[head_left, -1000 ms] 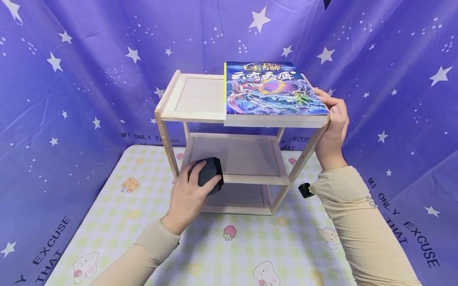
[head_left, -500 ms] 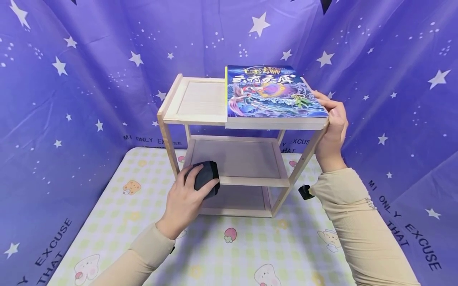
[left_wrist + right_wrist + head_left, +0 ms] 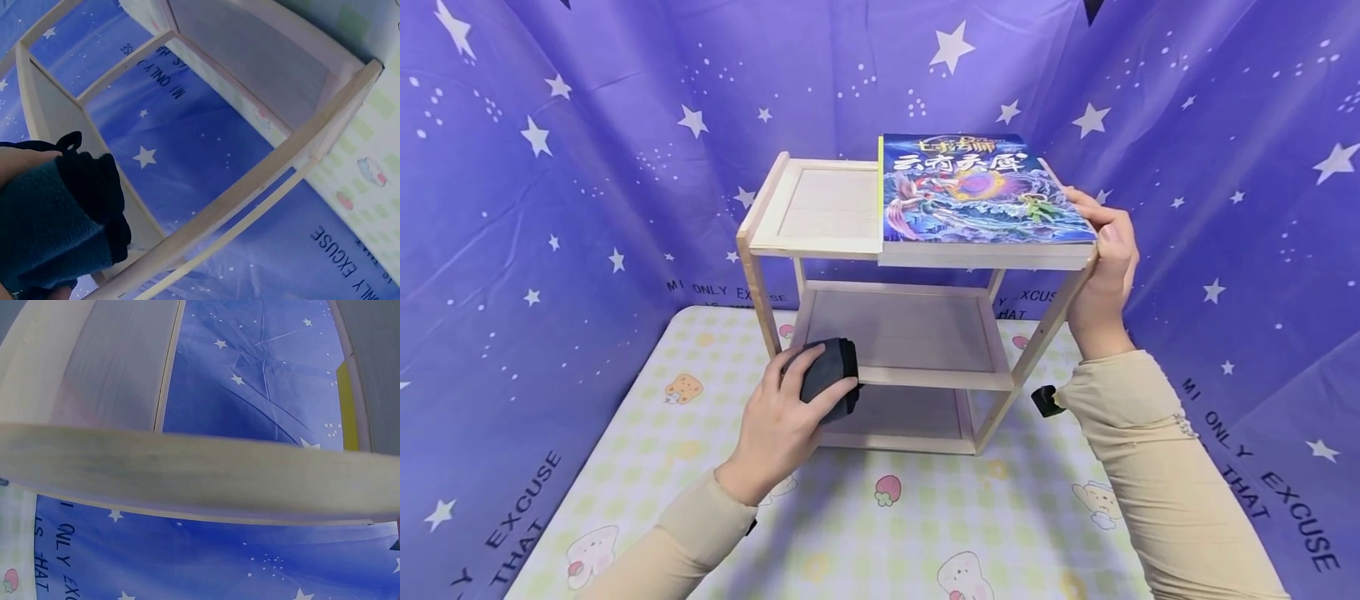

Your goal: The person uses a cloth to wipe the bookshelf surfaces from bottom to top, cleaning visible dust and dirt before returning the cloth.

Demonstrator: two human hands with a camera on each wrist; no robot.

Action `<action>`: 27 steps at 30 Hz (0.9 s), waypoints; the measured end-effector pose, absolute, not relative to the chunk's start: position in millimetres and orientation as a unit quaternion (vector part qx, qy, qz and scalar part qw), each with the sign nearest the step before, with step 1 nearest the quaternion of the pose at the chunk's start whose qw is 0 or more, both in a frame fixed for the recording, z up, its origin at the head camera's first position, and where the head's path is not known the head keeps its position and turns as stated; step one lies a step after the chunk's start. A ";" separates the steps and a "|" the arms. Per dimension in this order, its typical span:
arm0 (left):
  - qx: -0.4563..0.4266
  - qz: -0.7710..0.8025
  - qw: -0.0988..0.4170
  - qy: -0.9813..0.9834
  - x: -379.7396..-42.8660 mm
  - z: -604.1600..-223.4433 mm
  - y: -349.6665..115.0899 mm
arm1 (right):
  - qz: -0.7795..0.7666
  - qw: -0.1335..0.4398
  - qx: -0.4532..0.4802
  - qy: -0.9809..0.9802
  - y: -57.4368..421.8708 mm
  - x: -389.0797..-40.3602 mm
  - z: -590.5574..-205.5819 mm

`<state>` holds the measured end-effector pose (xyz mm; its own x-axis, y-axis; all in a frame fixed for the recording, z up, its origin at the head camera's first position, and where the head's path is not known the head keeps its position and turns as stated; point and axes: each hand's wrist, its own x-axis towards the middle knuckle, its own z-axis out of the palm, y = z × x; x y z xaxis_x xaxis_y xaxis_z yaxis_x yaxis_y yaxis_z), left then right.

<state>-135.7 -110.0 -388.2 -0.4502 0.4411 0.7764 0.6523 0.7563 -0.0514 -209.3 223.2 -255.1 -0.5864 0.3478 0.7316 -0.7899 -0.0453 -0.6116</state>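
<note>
A dark blue cloth bundle [image 3: 831,373] with black edging is held in the left hand [image 3: 778,417], its folds enclosed between the fingers, spread over the top and far side, and the thumb, laid along the near side. The bundle is carried just beyond the palm, in front of the left end of the middle board [image 3: 917,329] of a three-tier wooden shelf [image 3: 820,204], near the left front post [image 3: 762,304]. Whether the wood is touched by the cloth cannot be told. In the left wrist view, a small black loop [image 3: 70,141] can be seen at the bundle's edge.

The upper right corner of the shelf is gripped by the right hand [image 3: 1105,267], with the fingers bent over the side and the thumb placed near the front. The cloth is well apart from this hand, lower and to the left.

On the right part of the top board, a book [image 3: 981,192] is laid flat, with a colourful illustrated cover facing up and a yellow edge on its left; the right hand is placed just beside it.

The shelf is stood upright on a desk [image 3: 730,450] covered in green-and-white checks with cartoon figures. The scene is enclosed by a purple curtain [image 3: 625,150] printed with white stars.
</note>
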 end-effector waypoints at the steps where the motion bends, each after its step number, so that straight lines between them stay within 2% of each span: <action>1: -0.328 -0.130 0.412 -0.840 -136.0 -386.0 -110.2 | 0.694 0.410 0.198 -0.558 223.4 -209.2 -255.0; 9: -0.347 -0.140 0.420 -0.827 -133.9 -366.2 -111.2 | 0.692 0.411 0.193 -0.561 223.5 -208.9 -255.0; 27: -0.375 -0.216 0.510 -0.743 -125.9 -297.8 -115.9 | 0.699 0.406 0.198 -0.555 222.6 -208.4 -254.2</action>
